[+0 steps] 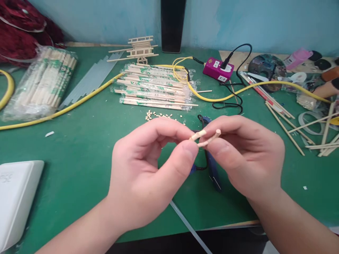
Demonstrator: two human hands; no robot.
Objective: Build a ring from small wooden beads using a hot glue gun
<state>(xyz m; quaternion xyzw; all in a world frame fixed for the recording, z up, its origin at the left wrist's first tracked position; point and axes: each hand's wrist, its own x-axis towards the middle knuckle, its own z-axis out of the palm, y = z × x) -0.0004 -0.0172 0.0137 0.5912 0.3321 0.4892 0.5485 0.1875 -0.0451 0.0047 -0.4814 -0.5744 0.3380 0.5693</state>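
My left hand (148,169) and my right hand (246,155) meet above the green table (87,141), both pinched on short pale wooden stick pieces (205,138). The pieces cross between the thumbs and forefingers. The left fingers grip one end, the right fingers the other. Beneath the hands lies a blue tool (212,169) with a black cord, mostly hidden. A scatter of tiny cut wood bits (156,115) lies just beyond the hands.
Wrapped chopsticks (156,90) lie in a pile at centre, a bagged bundle (42,81) at left. A yellow cable (79,102) crosses the table. A small stick model (140,49), a magenta socket block (218,69), loose sticks (288,123) and a white box (16,197) surround them.
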